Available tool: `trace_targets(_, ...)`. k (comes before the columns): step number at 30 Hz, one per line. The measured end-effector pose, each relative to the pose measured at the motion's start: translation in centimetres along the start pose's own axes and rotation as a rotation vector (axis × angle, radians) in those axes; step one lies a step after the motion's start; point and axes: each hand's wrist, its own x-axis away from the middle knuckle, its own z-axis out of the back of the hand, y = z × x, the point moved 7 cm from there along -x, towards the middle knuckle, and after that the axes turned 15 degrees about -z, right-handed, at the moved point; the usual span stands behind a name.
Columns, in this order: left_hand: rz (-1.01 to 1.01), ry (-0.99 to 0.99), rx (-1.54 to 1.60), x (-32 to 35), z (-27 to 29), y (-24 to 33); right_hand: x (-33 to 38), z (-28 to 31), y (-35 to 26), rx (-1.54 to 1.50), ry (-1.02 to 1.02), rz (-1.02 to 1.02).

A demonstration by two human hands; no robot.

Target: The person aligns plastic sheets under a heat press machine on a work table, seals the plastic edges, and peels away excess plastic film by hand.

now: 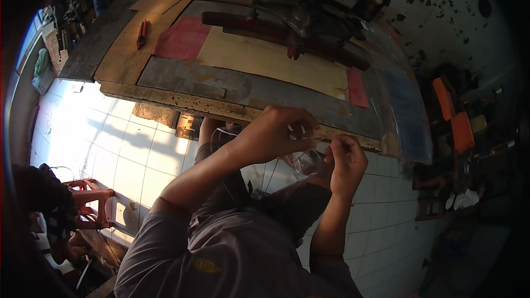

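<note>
My left hand and my right hand are raised together in front of the workbench's front edge. Both pinch a small clear plastic bag that hangs between them, its top edge held at my fingertips. What is inside the bag cannot be made out. My forearms come up from my grey-sleeved body at the bottom of the view.
The wooden workbench carries a pink sheet, a pale board, a smaller pink piece, a dark bar tool and a red-handled tool. Clear plastic film drapes over its right end. A red stool stands on the white tiled floor at left.
</note>
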Motion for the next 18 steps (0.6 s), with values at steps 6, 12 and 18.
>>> trace_targets(6, 0.156, 0.045, -0.047, 0.1, 2.5, -4.1, -4.9, -1.7, 0.3, -0.117, -0.085, -0.096)
trace_targets(12, 0.184, 0.125, 0.073, -1.8, 5.9, -10.3, -11.7, -4.6, 2.1, 0.048, -0.302, -0.065)
trace_targets(18, 0.315, 0.230, 0.085, 0.7, 5.5, -11.3, -11.8, -5.1, 4.1, -0.009, -0.227, -0.126)
